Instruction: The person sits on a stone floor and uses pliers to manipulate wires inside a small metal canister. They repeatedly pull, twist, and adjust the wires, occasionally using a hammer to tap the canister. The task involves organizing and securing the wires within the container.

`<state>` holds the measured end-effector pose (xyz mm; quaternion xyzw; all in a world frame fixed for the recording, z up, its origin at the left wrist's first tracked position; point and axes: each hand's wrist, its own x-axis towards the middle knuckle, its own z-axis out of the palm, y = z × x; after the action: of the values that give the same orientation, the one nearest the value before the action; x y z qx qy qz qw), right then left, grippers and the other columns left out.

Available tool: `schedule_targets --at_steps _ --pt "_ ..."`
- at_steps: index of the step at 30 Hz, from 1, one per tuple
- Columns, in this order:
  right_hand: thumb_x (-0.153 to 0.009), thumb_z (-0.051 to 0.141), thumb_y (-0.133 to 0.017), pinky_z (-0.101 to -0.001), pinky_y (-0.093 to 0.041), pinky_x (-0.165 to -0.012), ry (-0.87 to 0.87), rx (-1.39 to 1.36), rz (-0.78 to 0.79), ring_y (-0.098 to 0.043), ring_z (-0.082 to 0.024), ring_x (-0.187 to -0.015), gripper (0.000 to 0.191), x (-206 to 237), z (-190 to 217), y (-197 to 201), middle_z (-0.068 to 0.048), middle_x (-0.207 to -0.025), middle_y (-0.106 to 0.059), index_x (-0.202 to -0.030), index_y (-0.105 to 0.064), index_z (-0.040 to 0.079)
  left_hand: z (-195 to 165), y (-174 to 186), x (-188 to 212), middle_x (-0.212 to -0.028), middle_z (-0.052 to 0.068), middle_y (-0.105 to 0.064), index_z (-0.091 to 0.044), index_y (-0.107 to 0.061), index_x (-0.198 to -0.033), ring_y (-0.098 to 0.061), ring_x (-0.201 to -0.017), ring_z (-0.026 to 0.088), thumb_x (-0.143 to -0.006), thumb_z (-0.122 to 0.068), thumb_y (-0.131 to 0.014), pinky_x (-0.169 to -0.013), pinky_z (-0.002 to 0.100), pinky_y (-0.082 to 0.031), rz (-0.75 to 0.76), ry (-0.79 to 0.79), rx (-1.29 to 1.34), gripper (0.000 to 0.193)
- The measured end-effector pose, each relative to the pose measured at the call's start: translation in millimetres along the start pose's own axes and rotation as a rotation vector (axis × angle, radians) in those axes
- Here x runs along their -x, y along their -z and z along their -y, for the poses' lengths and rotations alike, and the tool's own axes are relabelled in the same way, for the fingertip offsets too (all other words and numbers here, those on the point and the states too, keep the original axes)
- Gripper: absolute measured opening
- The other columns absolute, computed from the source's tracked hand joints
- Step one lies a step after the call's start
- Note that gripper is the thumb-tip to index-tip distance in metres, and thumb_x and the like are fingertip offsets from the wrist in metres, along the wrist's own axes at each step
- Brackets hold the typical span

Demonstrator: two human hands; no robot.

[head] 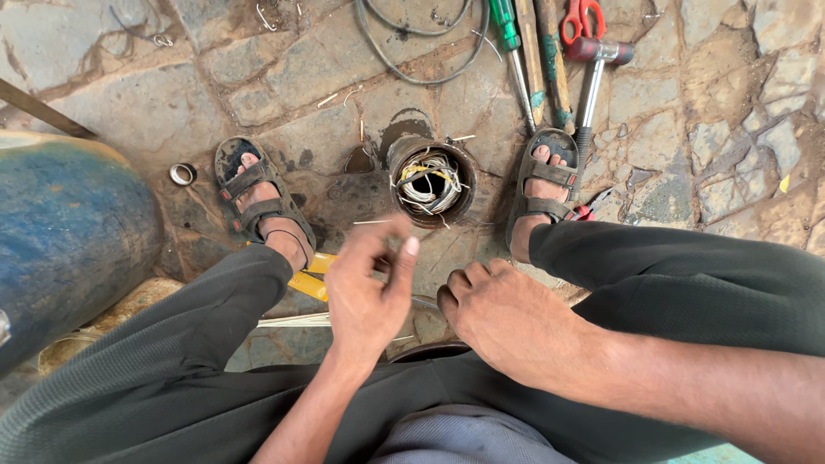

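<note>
Head view: the left hand is raised just below the motor stator, a round metal housing packed with pale winding wires that stands on the stone floor between the two sandalled feet. Its thumb and forefinger are pinched narrowly on a thin pale sliver (too fine and blurred to say what kind), the other fingers loosely curled. The right hand rests lower right of the stator, knuckles up, fingers curled under; whether it holds anything cannot be told. Above the stator lie a loop of grey cable, a green-handled screwdriver, a hammer and red-handled scissors. Left of the stator, beyond the foot, sits a small metal ring, with a blue drum farther left.
</note>
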<state>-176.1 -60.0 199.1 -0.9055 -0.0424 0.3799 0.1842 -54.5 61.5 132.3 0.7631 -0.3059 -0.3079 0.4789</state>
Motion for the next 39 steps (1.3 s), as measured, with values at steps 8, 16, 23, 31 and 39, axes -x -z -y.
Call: schedule_targets --at_steps 8,16,23,31,39 --pt "-0.075 0.018 -0.066 -0.0412 -0.051 -0.076 -0.033 -0.009 -0.033 -0.063 -0.030 -0.096 0.038 16 -5 -2 -0.014 -0.100 -0.065 -0.109 -0.067 -0.001 13 -3 -15 -0.157 0.020 -0.047 -0.003 -0.038 -0.157 -0.059 -0.132 0.033 -0.101 -0.022 -0.070 -0.100 0.041 -0.052 0.002 -0.143 -0.178 0.068" --pt "-0.099 0.049 -0.061 -0.0389 -0.058 -0.067 -0.609 -0.045 -0.224 -0.072 -0.026 -0.088 0.046 21 -43 0 -0.010 -0.090 -0.072 -0.110 -0.069 0.005 14 -16 -19 -0.168 0.016 -0.033 -0.005 -0.026 -0.162 -0.029 -0.157 0.042 -0.094 -0.027 -0.074 -0.127 0.051 -0.031 0.212 -0.334 -0.369 0.087" --pt "-0.088 0.045 -0.072 -0.0405 -0.056 -0.065 -0.460 -0.110 -0.771 -0.071 -0.031 -0.081 0.065 -8 -50 -18 -0.015 -0.092 -0.072 -0.130 -0.064 -0.003 7 -16 -26 -0.167 0.007 -0.031 -0.009 -0.029 -0.161 -0.024 -0.155 0.039 -0.085 -0.029 -0.078 -0.119 0.061 -0.028 0.233 -0.303 -0.626 0.092" --pt "-0.094 0.032 -0.071 -0.0395 -0.054 -0.064 -0.382 -0.028 -0.921 -0.068 -0.026 -0.078 0.055 -28 -40 -48 -0.013 -0.089 -0.069 -0.131 -0.064 -0.009 8 -4 -28 -0.161 0.008 -0.033 -0.008 -0.044 -0.151 -0.025 -0.151 0.037 -0.079 -0.036 -0.082 -0.115 0.064 -0.030 0.229 -0.285 -0.608 0.086" --pt "-0.084 0.014 -0.066 -0.0368 -0.058 -0.063 -0.367 0.276 -0.731 -0.070 -0.025 -0.079 0.021 -54 -51 -42 -0.015 -0.089 -0.069 -0.100 -0.068 0.000 28 -20 -33 -0.165 0.007 -0.029 -0.012 -0.054 -0.146 -0.023 -0.153 0.035 -0.084 -0.016 -0.071 -0.115 0.064 -0.031 0.202 -0.353 -0.823 0.064"
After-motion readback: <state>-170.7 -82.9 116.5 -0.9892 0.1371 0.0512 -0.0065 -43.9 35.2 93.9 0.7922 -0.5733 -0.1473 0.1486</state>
